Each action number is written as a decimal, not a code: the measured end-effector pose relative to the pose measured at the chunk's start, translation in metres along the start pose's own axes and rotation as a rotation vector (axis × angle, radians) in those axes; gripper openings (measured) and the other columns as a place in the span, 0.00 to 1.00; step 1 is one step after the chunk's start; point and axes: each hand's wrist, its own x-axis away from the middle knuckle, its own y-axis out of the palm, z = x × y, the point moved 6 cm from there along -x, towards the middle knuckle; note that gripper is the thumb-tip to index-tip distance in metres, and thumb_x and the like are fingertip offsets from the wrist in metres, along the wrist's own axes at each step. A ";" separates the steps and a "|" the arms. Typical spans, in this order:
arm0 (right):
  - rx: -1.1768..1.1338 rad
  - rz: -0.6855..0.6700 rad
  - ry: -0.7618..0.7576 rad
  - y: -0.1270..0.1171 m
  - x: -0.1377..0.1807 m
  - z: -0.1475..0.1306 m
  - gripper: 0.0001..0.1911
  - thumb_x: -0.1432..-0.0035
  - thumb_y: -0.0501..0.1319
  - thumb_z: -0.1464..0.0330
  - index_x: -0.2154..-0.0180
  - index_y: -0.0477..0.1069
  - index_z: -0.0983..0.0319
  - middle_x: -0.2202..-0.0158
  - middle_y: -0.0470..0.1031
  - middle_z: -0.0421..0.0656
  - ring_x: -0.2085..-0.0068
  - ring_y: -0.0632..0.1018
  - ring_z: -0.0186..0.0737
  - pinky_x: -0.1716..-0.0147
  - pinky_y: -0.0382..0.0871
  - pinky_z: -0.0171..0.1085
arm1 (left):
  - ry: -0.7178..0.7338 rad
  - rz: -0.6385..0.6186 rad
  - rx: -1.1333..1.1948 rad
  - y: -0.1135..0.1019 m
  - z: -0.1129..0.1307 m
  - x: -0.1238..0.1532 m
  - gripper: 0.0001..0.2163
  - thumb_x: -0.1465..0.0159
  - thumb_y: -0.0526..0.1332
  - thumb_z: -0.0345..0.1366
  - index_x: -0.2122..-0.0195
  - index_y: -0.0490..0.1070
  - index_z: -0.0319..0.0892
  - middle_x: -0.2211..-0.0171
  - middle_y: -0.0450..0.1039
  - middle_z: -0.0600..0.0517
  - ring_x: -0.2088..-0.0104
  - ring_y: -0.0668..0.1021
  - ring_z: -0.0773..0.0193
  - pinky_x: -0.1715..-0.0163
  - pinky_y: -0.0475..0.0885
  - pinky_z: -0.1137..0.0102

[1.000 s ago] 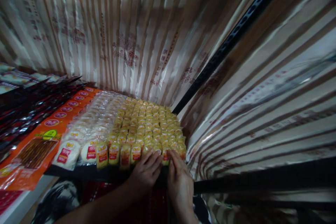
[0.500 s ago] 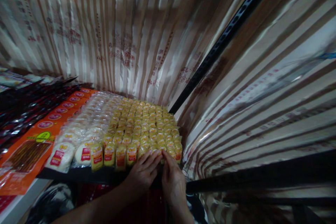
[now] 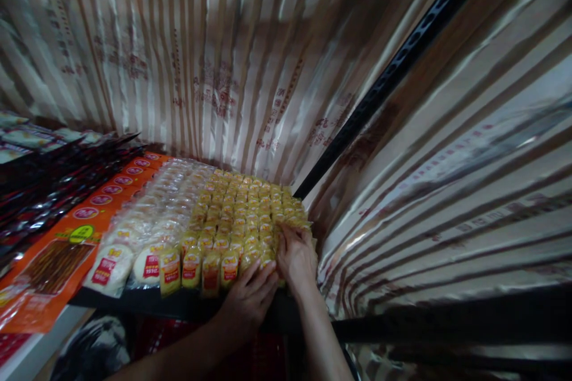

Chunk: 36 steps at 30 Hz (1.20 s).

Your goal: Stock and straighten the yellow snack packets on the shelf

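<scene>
Rows of small yellow snack packets (image 3: 241, 214) with red labels stand packed on a dark shelf (image 3: 147, 303). My left hand (image 3: 250, 297) rests at the front edge of the rows, fingers stretched against the front packets. My right hand (image 3: 295, 255) lies on the rightmost rows, fingers curled down among the packets there. What the curled fingers hold, if anything, is hidden. To the left of the yellow packets stand rows of pale round snack packs (image 3: 147, 232).
Orange snack bags (image 3: 58, 250) and dark glossy bags (image 3: 40, 190) fill the shelf's left side. Striped shiny fabric (image 3: 223, 59) covers the back and right side. A black slotted shelf upright (image 3: 384, 83) runs diagonally at the right.
My right hand has moved forward from the shelf's front edge onto the rightmost yellow rows. My left hand has stayed at the front packets.
</scene>
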 end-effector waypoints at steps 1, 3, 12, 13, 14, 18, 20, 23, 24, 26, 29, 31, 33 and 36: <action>-0.004 -0.019 0.002 0.001 0.000 -0.001 0.19 0.39 0.47 0.70 0.52 0.71 0.63 0.60 0.76 0.47 0.53 0.71 0.41 0.52 0.62 0.36 | -0.003 0.000 -0.008 0.001 0.000 0.001 0.15 0.33 0.49 0.34 0.49 0.68 0.37 0.44 0.66 0.48 0.39 0.59 0.56 0.37 0.44 0.56; -0.022 -0.053 0.009 0.004 -0.001 -0.002 0.19 0.39 0.47 0.70 0.53 0.72 0.62 0.61 0.76 0.47 0.55 0.72 0.40 0.53 0.63 0.34 | -0.011 0.012 -0.023 0.003 -0.001 0.001 0.15 0.33 0.49 0.33 0.49 0.68 0.36 0.44 0.66 0.47 0.39 0.60 0.56 0.38 0.45 0.56; -0.078 0.043 0.102 0.000 -0.019 0.019 0.20 0.39 0.47 0.69 0.51 0.70 0.65 0.56 0.75 0.47 0.51 0.69 0.41 0.50 0.62 0.37 | -0.025 0.014 -0.020 0.000 -0.002 -0.001 0.14 0.33 0.50 0.34 0.49 0.67 0.37 0.41 0.60 0.47 0.39 0.59 0.57 0.38 0.44 0.56; -0.066 0.041 0.077 0.002 -0.022 0.018 0.20 0.39 0.47 0.69 0.50 0.70 0.65 0.56 0.75 0.47 0.51 0.69 0.41 0.50 0.62 0.37 | -0.024 -0.004 -0.018 0.001 -0.002 0.000 0.15 0.33 0.49 0.34 0.49 0.67 0.37 0.40 0.60 0.47 0.39 0.59 0.56 0.38 0.44 0.56; -0.051 0.032 0.051 0.004 -0.026 0.016 0.20 0.39 0.47 0.70 0.50 0.70 0.65 0.57 0.75 0.47 0.51 0.69 0.41 0.50 0.62 0.36 | -0.023 -0.019 -0.019 0.003 -0.002 0.000 0.15 0.33 0.49 0.34 0.49 0.67 0.37 0.40 0.60 0.47 0.39 0.60 0.56 0.38 0.44 0.56; 0.004 -0.007 0.034 0.014 -0.035 0.010 0.19 0.40 0.48 0.70 0.53 0.72 0.63 0.63 0.77 0.47 0.57 0.72 0.41 0.55 0.64 0.35 | -0.026 -0.070 -0.018 0.006 -0.001 -0.002 0.14 0.33 0.49 0.33 0.49 0.67 0.39 0.42 0.62 0.48 0.40 0.61 0.58 0.38 0.46 0.57; 0.005 -0.020 0.079 0.017 -0.038 0.011 0.19 0.41 0.48 0.70 0.53 0.72 0.62 0.64 0.76 0.46 0.59 0.73 0.40 0.57 0.64 0.34 | -0.035 -0.068 -0.012 0.005 -0.002 -0.003 0.14 0.33 0.48 0.33 0.49 0.68 0.39 0.42 0.62 0.49 0.40 0.60 0.59 0.38 0.46 0.58; -0.021 -0.064 0.114 0.018 -0.039 0.013 0.19 0.40 0.48 0.68 0.51 0.71 0.60 0.63 0.77 0.45 0.58 0.74 0.39 0.59 0.65 0.33 | -0.046 -0.042 -0.012 0.003 -0.003 -0.005 0.15 0.32 0.47 0.34 0.50 0.68 0.39 0.43 0.63 0.50 0.40 0.60 0.59 0.38 0.44 0.59; -0.030 -0.078 0.114 0.018 -0.040 0.014 0.19 0.40 0.48 0.68 0.51 0.71 0.60 0.62 0.77 0.45 0.58 0.74 0.40 0.59 0.65 0.33 | -0.051 -0.033 -0.014 0.002 -0.003 -0.005 0.15 0.32 0.47 0.33 0.50 0.68 0.39 0.43 0.64 0.50 0.40 0.60 0.60 0.38 0.43 0.59; -0.040 -0.074 0.127 0.016 -0.040 0.017 0.19 0.39 0.48 0.67 0.51 0.71 0.60 0.60 0.76 0.46 0.58 0.74 0.41 0.59 0.65 0.35 | -0.052 -0.035 -0.016 0.002 -0.003 -0.005 0.15 0.32 0.47 0.34 0.49 0.68 0.39 0.43 0.64 0.50 0.40 0.60 0.60 0.38 0.42 0.59; -0.036 0.026 0.155 0.009 -0.045 0.021 0.19 0.39 0.47 0.66 0.52 0.71 0.61 0.57 0.76 0.46 0.54 0.72 0.42 0.54 0.63 0.37 | -0.041 -0.063 -0.007 0.004 -0.003 -0.005 0.15 0.32 0.48 0.35 0.49 0.67 0.40 0.42 0.63 0.51 0.40 0.59 0.59 0.38 0.42 0.59; -0.030 0.068 0.141 0.007 -0.052 0.019 0.19 0.39 0.48 0.67 0.51 0.70 0.61 0.57 0.75 0.46 0.51 0.70 0.42 0.51 0.61 0.37 | -0.041 -0.071 -0.002 0.005 -0.003 -0.005 0.15 0.32 0.47 0.35 0.49 0.68 0.40 0.42 0.63 0.51 0.40 0.59 0.59 0.38 0.42 0.58; -0.006 0.032 0.118 0.009 -0.061 0.015 0.18 0.40 0.49 0.67 0.52 0.71 0.61 0.59 0.75 0.46 0.51 0.69 0.42 0.52 0.61 0.37 | -0.040 -0.076 0.003 0.006 -0.003 -0.005 0.15 0.32 0.47 0.35 0.50 0.68 0.39 0.43 0.64 0.51 0.40 0.60 0.59 0.38 0.41 0.59; 0.042 -0.067 0.119 0.015 -0.071 0.009 0.17 0.40 0.49 0.67 0.56 0.73 0.61 0.63 0.76 0.47 0.53 0.70 0.42 0.54 0.62 0.36 | -0.045 -0.086 0.014 0.006 -0.004 -0.005 0.15 0.32 0.47 0.35 0.50 0.68 0.39 0.44 0.65 0.51 0.41 0.60 0.60 0.38 0.41 0.60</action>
